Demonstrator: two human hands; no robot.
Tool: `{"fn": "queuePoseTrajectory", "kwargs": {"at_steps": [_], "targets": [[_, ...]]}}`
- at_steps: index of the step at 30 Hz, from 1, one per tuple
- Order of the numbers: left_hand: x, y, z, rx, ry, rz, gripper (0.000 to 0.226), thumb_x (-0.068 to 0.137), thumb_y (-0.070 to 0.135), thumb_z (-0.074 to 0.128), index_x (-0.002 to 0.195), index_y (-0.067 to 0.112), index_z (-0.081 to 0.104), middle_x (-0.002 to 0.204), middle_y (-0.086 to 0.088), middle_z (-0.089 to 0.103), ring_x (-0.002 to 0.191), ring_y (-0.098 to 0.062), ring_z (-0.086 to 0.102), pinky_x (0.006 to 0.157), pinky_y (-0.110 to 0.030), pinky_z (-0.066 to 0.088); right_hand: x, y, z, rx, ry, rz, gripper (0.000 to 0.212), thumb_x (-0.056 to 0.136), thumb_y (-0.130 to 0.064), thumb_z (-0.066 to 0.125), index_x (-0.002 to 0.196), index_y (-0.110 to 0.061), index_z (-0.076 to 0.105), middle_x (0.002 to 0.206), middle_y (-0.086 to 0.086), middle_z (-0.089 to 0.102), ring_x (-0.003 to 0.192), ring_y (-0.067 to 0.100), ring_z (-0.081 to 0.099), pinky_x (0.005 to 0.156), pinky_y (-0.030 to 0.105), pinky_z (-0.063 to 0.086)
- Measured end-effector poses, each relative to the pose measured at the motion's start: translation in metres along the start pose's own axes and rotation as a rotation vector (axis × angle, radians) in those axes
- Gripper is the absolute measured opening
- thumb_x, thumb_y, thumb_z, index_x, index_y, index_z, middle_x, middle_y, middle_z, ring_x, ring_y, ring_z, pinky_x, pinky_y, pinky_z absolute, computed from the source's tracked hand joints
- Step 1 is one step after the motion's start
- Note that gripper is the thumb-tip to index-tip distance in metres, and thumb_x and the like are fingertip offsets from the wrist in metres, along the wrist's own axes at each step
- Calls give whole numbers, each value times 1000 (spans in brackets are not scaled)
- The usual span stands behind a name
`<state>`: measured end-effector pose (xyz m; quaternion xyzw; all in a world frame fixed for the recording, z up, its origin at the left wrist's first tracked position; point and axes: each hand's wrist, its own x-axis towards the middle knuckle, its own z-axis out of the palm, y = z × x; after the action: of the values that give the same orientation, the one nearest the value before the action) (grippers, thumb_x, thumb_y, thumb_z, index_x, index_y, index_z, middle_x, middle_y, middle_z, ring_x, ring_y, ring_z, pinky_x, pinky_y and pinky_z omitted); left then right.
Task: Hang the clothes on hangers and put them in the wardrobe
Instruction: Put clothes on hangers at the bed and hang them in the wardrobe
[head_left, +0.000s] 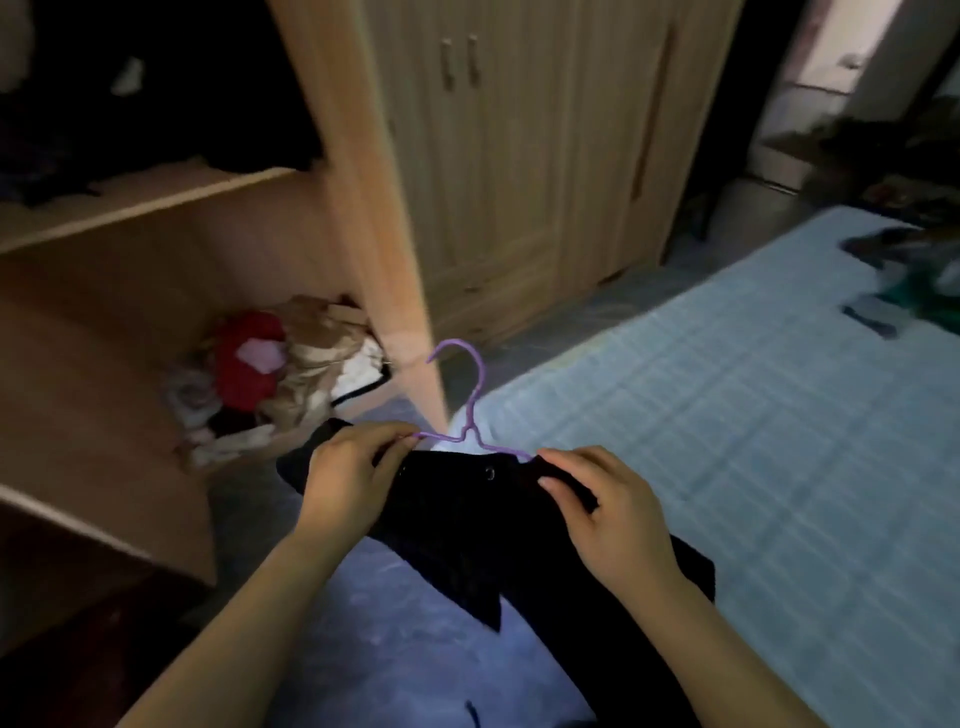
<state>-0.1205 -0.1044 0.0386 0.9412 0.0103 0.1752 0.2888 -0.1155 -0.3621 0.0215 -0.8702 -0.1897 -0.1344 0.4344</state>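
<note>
Gripping black garment (467, 525) on hanger (470, 410), both hands.

The open wardrobe (156, 260) stands at the left, with a clothes heap (270, 374) on its lower shelf. The bed (727, 415) lies at the right, with more clothes (914, 280) at its far right. Between them, near, a hanger (462, 410) carries a garment (498, 525). Closed wardrobe doors (493, 156) stand far behind.
</note>
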Motion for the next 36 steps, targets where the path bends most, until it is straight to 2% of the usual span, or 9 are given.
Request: {"fn": "queuePoseTrajectory", "kwargs": {"at_steps": [4, 10, 14, 19, 23, 27, 29, 31, 36], "targets": [[20, -67, -63, 65, 111, -52, 37, 86, 47, 44, 91, 24, 72, 89, 7, 72, 85, -17, 64, 74, -31, 49, 57, -48, 69, 62, -58, -145, 24, 87, -30, 55, 107, -23, 66, 93, -4, 68, 85, 7, 61, 77, 10, 43], [96, -157, -141, 134, 246, -82, 40, 84, 53, 45, 93, 25, 72, 90, 9, 71, 85, -13, 64, 72, -27, 47, 176, -106, 161, 148, -29, -342, 28, 88, -28, 56, 109, -16, 69, 96, -4, 67, 85, 6, 61, 76, 13, 46], [189, -221, -193, 217, 294, -63, 42, 84, 57, 39, 95, 29, 69, 93, 12, 70, 88, -11, 63, 74, -29, 49, 288, -144, 228, 184, 19, -417, 26, 84, -19, 63, 109, -17, 69, 93, -6, 67, 84, 5, 61, 74, 11, 45], [337, -282, -283, 293, 442, -23, 32, 85, 49, 48, 96, 28, 70, 89, 11, 69, 84, -11, 62, 74, -32, 49, 452, -210, 293, 244, 50, -452, 27, 86, -14, 65, 112, -20, 67, 102, -13, 64, 92, -4, 57, 72, 2, 40], [439, -308, -354, 366, 530, 72, 44, 87, 54, 39, 116, 31, 63, 110, 7, 62, 102, -14, 57, 88, -32, 45, 576, -269, 317, 287, 106, -493, 29, 86, -16, 64, 114, -24, 66, 100, -17, 62, 89, -7, 54, 71, -2, 38], [519, -327, -408, 475, 643, 140, 50, 92, 50, 45, 138, 29, 46, 145, -4, 38, 135, -23, 31, 107, -36, 26, 688, -324, 323, 332, 194, -519, 28, 87, -21, 64, 112, -34, 65, 92, -17, 65, 74, -1, 60, 64, 5, 42], [561, -340, -433, 453, 671, 168, 51, 92, 42, 51, 140, 29, 42, 151, -4, 30, 140, -23, 22, 111, -37, 21, 748, -354, 324, 328, 268, -538, 27, 86, -22, 65, 109, -37, 65, 84, -10, 67, 74, 14, 62, 65, 18, 47], [603, -351, -456, 451, 700, 213, 51, 91, 41, 52, 140, 30, 42, 152, -4, 29, 141, -23, 20, 113, -40, 22, 802, -385, 322, 328, 337, -576, 26, 86, -22, 65, 106, -38, 65, 85, -10, 66, 77, 23, 64, 71, 28, 49], [722, -391, -523, 432, 736, 315, 55, 89, 54, 43, 140, 33, 40, 152, -3, 28, 142, -24, 19, 112, -53, 25, 924, -465, 322, 245, 485, -623, 24, 85, -25, 66, 106, -37, 66, 88, -10, 60, 78, 9, 58, 74, 24, 45]]}}
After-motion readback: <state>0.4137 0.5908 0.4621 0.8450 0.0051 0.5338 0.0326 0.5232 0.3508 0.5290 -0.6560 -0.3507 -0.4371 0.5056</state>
